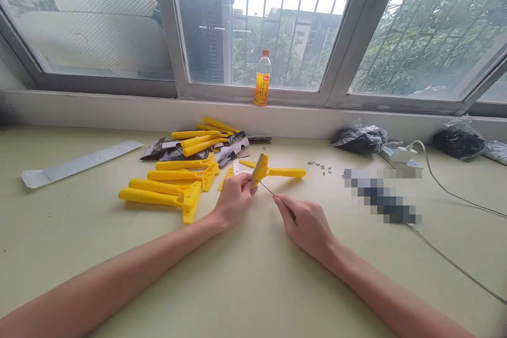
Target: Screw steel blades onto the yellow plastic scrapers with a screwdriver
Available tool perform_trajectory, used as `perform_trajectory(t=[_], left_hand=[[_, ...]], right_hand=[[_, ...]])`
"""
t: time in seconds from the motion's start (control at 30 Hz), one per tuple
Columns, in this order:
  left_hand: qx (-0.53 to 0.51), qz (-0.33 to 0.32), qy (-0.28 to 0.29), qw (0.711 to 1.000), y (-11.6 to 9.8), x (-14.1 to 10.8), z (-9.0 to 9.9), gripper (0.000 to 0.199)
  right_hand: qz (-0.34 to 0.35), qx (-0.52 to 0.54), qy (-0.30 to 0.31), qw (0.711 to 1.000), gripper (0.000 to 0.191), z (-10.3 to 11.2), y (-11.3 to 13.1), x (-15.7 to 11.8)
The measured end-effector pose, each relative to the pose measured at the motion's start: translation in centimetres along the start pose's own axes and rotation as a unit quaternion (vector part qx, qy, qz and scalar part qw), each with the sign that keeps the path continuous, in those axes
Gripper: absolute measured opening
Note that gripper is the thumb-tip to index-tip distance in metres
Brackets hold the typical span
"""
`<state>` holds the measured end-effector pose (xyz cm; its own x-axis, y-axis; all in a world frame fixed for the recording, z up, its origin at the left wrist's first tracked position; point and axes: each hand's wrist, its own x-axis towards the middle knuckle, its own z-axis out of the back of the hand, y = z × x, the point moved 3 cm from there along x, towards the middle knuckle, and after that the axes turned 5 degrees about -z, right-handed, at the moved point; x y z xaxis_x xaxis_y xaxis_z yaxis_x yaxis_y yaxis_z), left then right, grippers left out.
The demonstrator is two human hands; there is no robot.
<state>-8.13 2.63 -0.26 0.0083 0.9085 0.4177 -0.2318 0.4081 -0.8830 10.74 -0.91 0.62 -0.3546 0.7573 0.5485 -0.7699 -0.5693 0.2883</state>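
Observation:
My left hand (236, 198) is closed on the head of a yellow scraper (285, 172), whose handle points right. In my right hand (307, 222) is a thin screwdriver (266, 188); its shaft reaches toward the scraper head, and my fingers hide its handle. Whether the tip touches a screw is too small to tell. Left of my left hand lie several yellow scraper bodies (154, 196) with their handles pointing left. Small screws (317, 165) are scattered to the right of the held scraper.
Behind the scrapers are more yellow handles (204, 142) on dark packaging. A silvery strip (81, 163) lies at left. Dark plastic bags (359, 137), a white charger (403, 154) with cable and a blurred object (380, 198) are at right. A bottle (262, 82) stands on the sill.

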Motion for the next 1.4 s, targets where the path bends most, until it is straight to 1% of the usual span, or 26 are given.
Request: perform_trajectory(t=[0.27,0.53,0.77,0.87,0.93,1.0,1.03,1.1,1.17,1.27,1.33,1.4], left_hand=[[0.019,0.0,0.002,1.0,-0.4,-0.3,0.0,0.022],[0.021,0.019,-0.018,0.999,-1.0,-0.4,0.1,0.017],[0.027,0.007,-0.012,1.0,-1.2,-0.5,0.1,0.019],[0.032,0.002,-0.01,0.999,-1.2,-0.5,0.1,0.019],[0.038,0.001,-0.009,0.999,-1.2,-0.5,0.1,0.019],[0.043,0.001,-0.007,0.999,-1.3,-0.6,0.1,0.017],[0.045,0.0,-0.006,0.999,-1.3,-0.6,0.1,0.017],[0.047,-0.002,-0.001,0.999,-1.5,-0.6,0.0,0.017],[0.043,0.001,0.009,0.999,-1.7,-0.6,0.0,0.018],[0.023,0.003,0.031,0.999,-2.0,-0.6,-0.1,0.019],[0.008,0.005,0.042,0.999,-2.0,-0.5,0.0,0.02],[0.001,0.01,0.048,0.999,-2.0,-0.4,0.1,0.02]], right_hand=[[-0.015,-0.009,0.027,0.999,0.041,-0.1,0.0,0.1],[-0.021,-0.012,0.033,0.999,0.042,-0.1,0.0,0.2],[-0.028,-0.009,0.04,0.999,0.041,-0.3,0.0,0.3],[-0.048,-0.017,0.054,0.997,0.042,-0.2,0.1,0.4],[-0.074,-0.012,0.065,0.995,0.037,-0.1,0.4,0.4],[-0.098,0.011,0.074,0.992,0.028,0.2,0.8,0.3],[-0.107,0.028,0.08,0.991,0.028,0.4,1.1,0.2],[-0.117,0.064,0.094,0.987,0.024,0.8,1.5,0.0],[-0.124,0.095,0.103,0.982,0.016,1.1,1.6,-0.3],[-0.123,0.118,0.093,0.981,0.012,1.4,1.1,-0.5],[-0.106,0.108,0.077,0.985,0.015,1.4,0.8,-0.4],[-0.083,0.074,0.06,0.992,0.022,1.4,0.7,-0.3]])
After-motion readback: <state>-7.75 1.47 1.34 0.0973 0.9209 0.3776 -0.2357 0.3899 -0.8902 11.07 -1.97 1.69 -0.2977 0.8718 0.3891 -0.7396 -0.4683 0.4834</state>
